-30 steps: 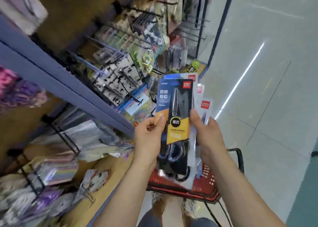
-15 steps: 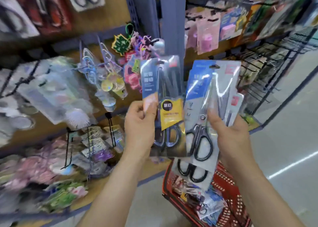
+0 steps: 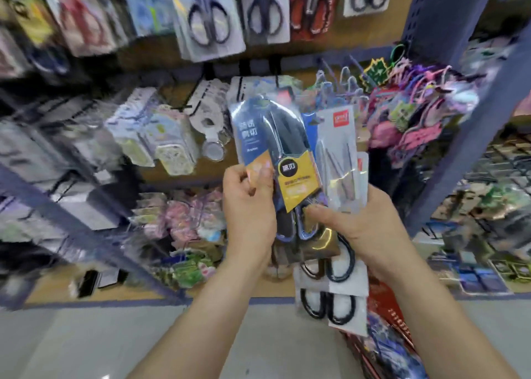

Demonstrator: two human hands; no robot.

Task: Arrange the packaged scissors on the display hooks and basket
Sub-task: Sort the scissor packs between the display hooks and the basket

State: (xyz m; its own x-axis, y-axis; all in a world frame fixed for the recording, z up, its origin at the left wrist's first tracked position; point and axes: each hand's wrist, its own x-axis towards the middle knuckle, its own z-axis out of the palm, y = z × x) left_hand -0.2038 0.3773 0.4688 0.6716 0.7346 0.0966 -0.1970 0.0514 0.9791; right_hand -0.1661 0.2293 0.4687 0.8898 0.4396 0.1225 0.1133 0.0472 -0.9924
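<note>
My left hand [image 3: 248,206] pinches a dark blue scissors pack with a yellow label [image 3: 275,160] at its left edge. Behind it my right hand [image 3: 359,223] holds a fanned stack of pale scissors packs [image 3: 339,154], whose black handles [image 3: 330,304] hang below the hand. Both hands are in front of the shelf. Packaged scissors on display hooks [image 3: 209,19] hang in a row along the top of the view. The red basket [image 3: 385,312] sits low at the right, partly hidden by my right forearm.
A blue shelf upright [image 3: 448,97] stands to the right. Keychains and trinkets [image 3: 416,105] hang beside it. Small packaged goods [image 3: 161,143] fill the middle shelf, and more lie on the lower shelf [image 3: 184,229]. Pale floor [image 3: 86,344] runs along the bottom.
The view has swung left and up, so the hanging scissors row now shows. My two hands have come together, and the blue pack now overlaps the stack in my right hand.
</note>
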